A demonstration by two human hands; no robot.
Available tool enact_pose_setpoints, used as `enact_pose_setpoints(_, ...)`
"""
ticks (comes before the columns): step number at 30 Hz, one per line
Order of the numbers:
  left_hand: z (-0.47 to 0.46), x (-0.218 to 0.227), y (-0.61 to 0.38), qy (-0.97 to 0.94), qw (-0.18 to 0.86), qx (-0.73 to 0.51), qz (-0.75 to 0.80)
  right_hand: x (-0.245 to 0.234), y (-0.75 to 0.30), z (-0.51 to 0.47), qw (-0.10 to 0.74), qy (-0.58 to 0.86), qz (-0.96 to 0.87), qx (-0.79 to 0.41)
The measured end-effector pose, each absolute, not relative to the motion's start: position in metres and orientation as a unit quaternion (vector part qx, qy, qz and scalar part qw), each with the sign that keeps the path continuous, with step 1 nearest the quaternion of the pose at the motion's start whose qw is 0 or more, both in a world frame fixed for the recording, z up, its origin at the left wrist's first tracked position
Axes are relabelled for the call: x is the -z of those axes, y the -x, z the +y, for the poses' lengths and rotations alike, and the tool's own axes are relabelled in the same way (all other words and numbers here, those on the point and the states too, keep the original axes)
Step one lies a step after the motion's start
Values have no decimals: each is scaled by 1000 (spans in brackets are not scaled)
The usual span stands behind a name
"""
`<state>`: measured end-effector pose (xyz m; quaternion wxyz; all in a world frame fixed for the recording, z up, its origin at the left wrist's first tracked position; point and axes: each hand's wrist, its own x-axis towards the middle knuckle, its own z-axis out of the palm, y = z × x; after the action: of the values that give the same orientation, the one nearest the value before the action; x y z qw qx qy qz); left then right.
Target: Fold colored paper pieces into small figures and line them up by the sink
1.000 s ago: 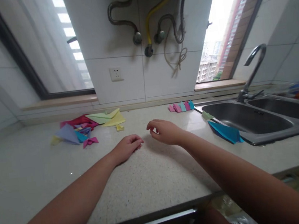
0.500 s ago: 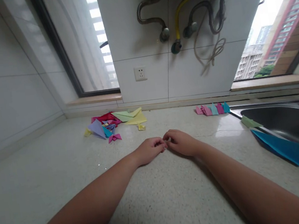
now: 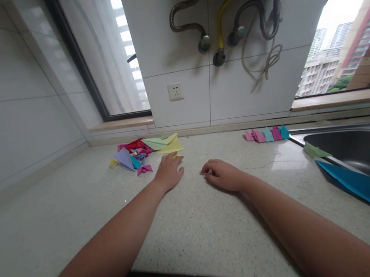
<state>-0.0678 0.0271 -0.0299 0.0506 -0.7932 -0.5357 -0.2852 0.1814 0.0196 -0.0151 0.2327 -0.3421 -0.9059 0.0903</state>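
Observation:
My left hand (image 3: 169,171) lies flat on the speckled countertop (image 3: 196,227) with its fingers stretched toward a small yellow paper scrap that its fingertips cover. Just beyond it lies a pile of folded coloured papers (image 3: 139,151), with a yellow and green sheet (image 3: 165,144) on the right side. My right hand (image 3: 222,175) rests on the counter a little to the right, fingers curled loosely under; nothing shows in it.
A row of small pink and teal folded paper pieces (image 3: 266,135) stands near the back wall. A steel sink (image 3: 358,148) is at the right, with a green paper (image 3: 313,150) and a blue folded paper (image 3: 355,182) on its rim. A wall socket (image 3: 175,91) and hoses hang above.
My hands were touching at the fingertips half a second ago. The left hand has since moved forward and left toward the paper pile and flattened. The right hand stayed in place.

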Motion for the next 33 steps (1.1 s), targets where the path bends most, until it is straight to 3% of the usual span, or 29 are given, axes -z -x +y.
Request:
enact_pose_setpoints(6, 39, 45, 72, 801, 29, 206, -562, 17, -175, 19, 221, 331, -914, -74)
enact_pose_setpoints(15, 22, 32, 62, 815, 60, 246, -521, 17, -178, 18, 240, 339, -905, -91)
enact_pose_setpoints(24, -14, 11, 31, 864, 99, 347, -352, 3, -172, 7, 417, 320, -842, -125)
enact_pose_setpoints(33, -17, 11, 30, 860, 88, 387, -320, 2, -173, 8, 455, 289, -836, -104)
